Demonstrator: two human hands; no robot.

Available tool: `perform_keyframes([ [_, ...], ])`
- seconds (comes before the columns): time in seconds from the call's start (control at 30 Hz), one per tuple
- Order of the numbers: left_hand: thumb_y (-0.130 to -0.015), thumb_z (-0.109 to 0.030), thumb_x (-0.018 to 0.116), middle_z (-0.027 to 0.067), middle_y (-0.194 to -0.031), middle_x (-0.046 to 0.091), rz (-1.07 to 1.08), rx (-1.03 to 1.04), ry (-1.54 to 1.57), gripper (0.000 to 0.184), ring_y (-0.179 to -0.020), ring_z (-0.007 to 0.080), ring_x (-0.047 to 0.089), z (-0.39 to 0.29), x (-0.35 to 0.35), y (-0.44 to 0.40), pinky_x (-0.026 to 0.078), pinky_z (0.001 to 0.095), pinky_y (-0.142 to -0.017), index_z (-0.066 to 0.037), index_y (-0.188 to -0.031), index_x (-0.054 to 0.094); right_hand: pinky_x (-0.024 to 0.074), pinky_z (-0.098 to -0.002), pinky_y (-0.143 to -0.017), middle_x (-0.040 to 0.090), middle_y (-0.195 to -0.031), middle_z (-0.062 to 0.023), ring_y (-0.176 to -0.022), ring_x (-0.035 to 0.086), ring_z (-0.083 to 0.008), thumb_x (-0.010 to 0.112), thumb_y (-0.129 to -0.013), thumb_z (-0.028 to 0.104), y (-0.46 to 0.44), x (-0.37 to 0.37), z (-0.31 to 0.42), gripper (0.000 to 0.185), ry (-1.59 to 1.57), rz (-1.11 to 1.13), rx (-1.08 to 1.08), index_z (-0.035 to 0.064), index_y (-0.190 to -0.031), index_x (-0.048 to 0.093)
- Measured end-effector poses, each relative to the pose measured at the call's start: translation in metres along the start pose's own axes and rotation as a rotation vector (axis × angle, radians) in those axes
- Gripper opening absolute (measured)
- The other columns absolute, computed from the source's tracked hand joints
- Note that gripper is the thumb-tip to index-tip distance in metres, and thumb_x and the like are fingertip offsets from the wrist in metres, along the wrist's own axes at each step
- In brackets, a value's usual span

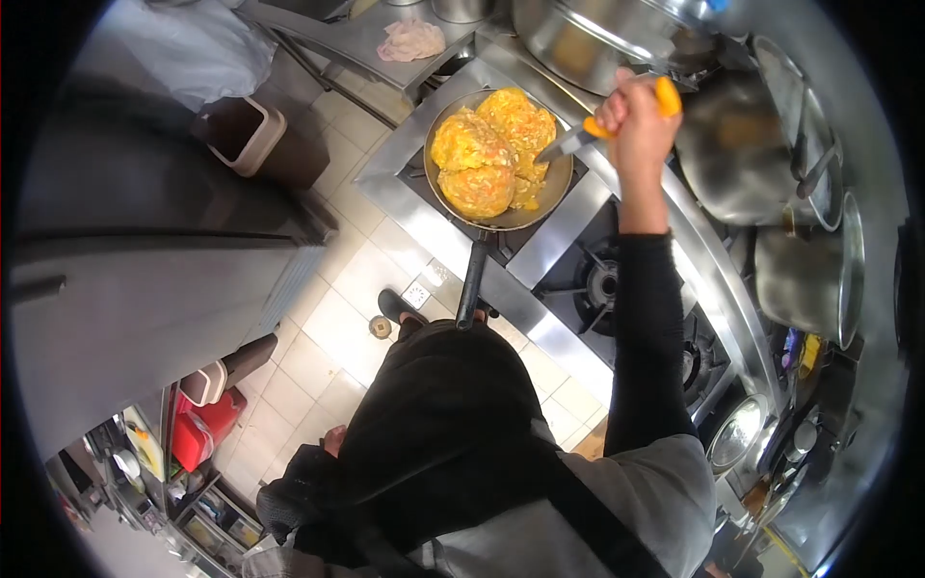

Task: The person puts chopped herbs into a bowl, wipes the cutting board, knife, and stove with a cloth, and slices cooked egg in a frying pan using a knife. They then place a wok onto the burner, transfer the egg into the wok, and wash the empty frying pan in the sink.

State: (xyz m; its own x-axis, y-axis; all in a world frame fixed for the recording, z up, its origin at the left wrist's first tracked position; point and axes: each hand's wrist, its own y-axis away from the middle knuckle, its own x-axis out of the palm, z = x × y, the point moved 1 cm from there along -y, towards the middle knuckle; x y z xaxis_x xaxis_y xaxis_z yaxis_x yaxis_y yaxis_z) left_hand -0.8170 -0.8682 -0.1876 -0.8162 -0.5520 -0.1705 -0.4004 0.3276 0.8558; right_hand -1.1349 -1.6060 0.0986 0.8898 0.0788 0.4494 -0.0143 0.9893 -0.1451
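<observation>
My right hand point(641, 120) is closed around the orange handle of a knife point(568, 144) with a grey blade. The blade points down-left, and its tip reaches the food at the right side of the frying pan point(559, 188). Several thick, yellow, egg-like omelette pieces point(477, 188) lie in the pan, with looser bits at the right. The pan sits on the stove, its black handle point(472, 284) pointing toward my body. My left hand point(334, 440) hangs low beside my dark apron, away from the stove; only a small part shows and its fingers are mostly hidden.
A bare burner point(602, 279) lies right of the pan. Large steel pots point(732, 144) line the stove's back and right. A crumpled pinkish cloth point(411, 40) rests on the steel counter. Brown bins point(260, 144) and a red container point(207, 429) stand to the left.
</observation>
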Motion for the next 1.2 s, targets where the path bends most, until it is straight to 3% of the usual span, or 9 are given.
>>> perform_keyframes([
  [0.23, -0.097, -0.029, 0.061, 0.0034, -0.086, 0.059, 0.237, 0.058, 0.318, 0.021, -0.076, 0.0149, 0.057, -0.009, 0.011, -0.006, 0.047, 0.0288, -0.068, -0.008, -0.096, 0.056, 0.0345, -0.028, -0.042, 0.046, -0.053, 0.0008, -0.043, 0.042, -0.0095, 0.069, -0.085, 0.01, -0.001, -0.003, -0.071, 0.023, 0.422, 0.087, -0.115, 0.0074, -0.068, 0.054],
  [0.3, -0.096, -0.025, 0.063, 0.0046, -0.089, 0.061, -0.129, 0.076, -0.049, 0.019, -0.077, 0.0146, 0.059, -0.019, 0.021, -0.006, 0.048, 0.0281, -0.067, -0.007, -0.103, 0.059, 0.0349, -0.0284, -0.04, 0.046, -0.053, 0.0005, -0.042, 0.042, -0.0105, 0.067, -0.086, 0.01, -0.002, -0.007, -0.092, 0.023, 0.195, -0.033, 0.03, 0.0079, -0.068, 0.053],
  [0.47, -0.097, -0.015, 0.06, 0.0066, -0.088, 0.063, 0.001, 0.029, 0.138, 0.018, -0.073, 0.0143, 0.059, -0.021, 0.032, -0.018, 0.048, 0.0277, -0.063, -0.004, -0.112, 0.06, 0.037, -0.029, -0.039, 0.047, -0.053, -0.0012, -0.041, 0.043, -0.012, 0.065, -0.087, 0.009, -0.013, -0.029, -0.089, 0.024, 0.033, -0.264, -0.026, 0.0072, -0.069, 0.05],
  [0.57, -0.097, -0.017, 0.062, 0.0063, -0.086, 0.064, -0.121, 0.287, 0.056, 0.02, -0.073, 0.0131, 0.059, -0.064, 0.089, -0.012, 0.047, 0.0255, -0.065, -0.001, -0.108, 0.066, 0.0391, -0.0287, -0.042, 0.048, -0.054, -0.0016, -0.043, 0.045, -0.012, 0.065, -0.088, 0.009, 0.009, -0.033, -0.103, 0.026, 0.051, -0.225, 0.007, 0.0072, -0.068, 0.049],
  [0.73, -0.1, -0.025, 0.059, 0.0055, -0.1, 0.067, 0.327, 0.499, 0.007, 0.031, -0.093, 0.0126, 0.063, -0.209, 0.193, -0.033, 0.051, 0.0265, -0.083, 0.0, -0.116, 0.064, 0.0391, -0.0283, -0.045, 0.049, -0.053, -0.0009, -0.044, 0.047, -0.0119, 0.066, -0.093, 0.015, 0.036, -0.025, -0.102, 0.035, 0.189, -0.228, -0.056, 0.0083, -0.064, 0.048],
  [0.87, -0.102, -0.031, 0.055, 0.0046, -0.109, 0.067, 0.642, 0.343, 0.005, 0.039, -0.096, 0.0128, 0.064, -0.271, 0.275, -0.032, 0.051, 0.0306, -0.089, -0.007, -0.132, 0.057, 0.0383, -0.0284, -0.044, 0.048, -0.052, -0.0004, -0.044, 0.047, -0.0114, 0.07, -0.093, 0.023, 0.026, -0.026, -0.083, 0.038, 0.181, -0.548, -0.133, 0.0093, -0.065, 0.049],
  [1.0, -0.1, -0.038, 0.057, 0.0031, -0.103, 0.066, 0.706, 0.153, 0.134, 0.033, -0.087, 0.0099, 0.062, -0.306, 0.341, -0.003, 0.051, 0.0273, -0.072, -0.009, -0.114, 0.06, 0.0413, -0.0274, -0.045, 0.049, -0.054, -0.0009, -0.044, 0.047, -0.0112, 0.069, -0.094, 0.023, 0.033, 0.004, -0.037, 0.035, 0.124, -0.359, -0.098, 0.0074, -0.068, 0.051],
  [1.03, -0.097, -0.04, 0.061, 0.002, -0.081, 0.061, 0.619, 0.205, 0.073, 0.034, -0.062, 0.0075, 0.055, -0.304, 0.354, -0.009, 0.044, 0.0239, -0.051, -0.007, -0.105, 0.058, 0.0415, -0.0273, -0.045, 0.049, -0.054, -0.001, -0.044, 0.047, -0.0113, 0.069, -0.094, 0.024, 0.034, 0.014, -0.021, 0.035, 0.196, -0.198, -0.128, 0.0066, -0.069, 0.052],
  [1.2, -0.094, -0.041, 0.066, -0.0023, -0.053, 0.044, 0.397, 0.355, -0.023, 0.041, -0.04, 0.0078, 0.04, -0.302, 0.37, -0.011, 0.032, 0.0264, -0.039, -0.005, -0.08, 0.053, 0.0417, -0.0275, -0.045, 0.048, -0.057, -0.0014, -0.048, 0.047, -0.0111, 0.069, -0.094, 0.027, 0.005, 0.047, 0.031, 0.034, 0.239, 0.017, -0.236, 0.006, -0.075, 0.05],
])
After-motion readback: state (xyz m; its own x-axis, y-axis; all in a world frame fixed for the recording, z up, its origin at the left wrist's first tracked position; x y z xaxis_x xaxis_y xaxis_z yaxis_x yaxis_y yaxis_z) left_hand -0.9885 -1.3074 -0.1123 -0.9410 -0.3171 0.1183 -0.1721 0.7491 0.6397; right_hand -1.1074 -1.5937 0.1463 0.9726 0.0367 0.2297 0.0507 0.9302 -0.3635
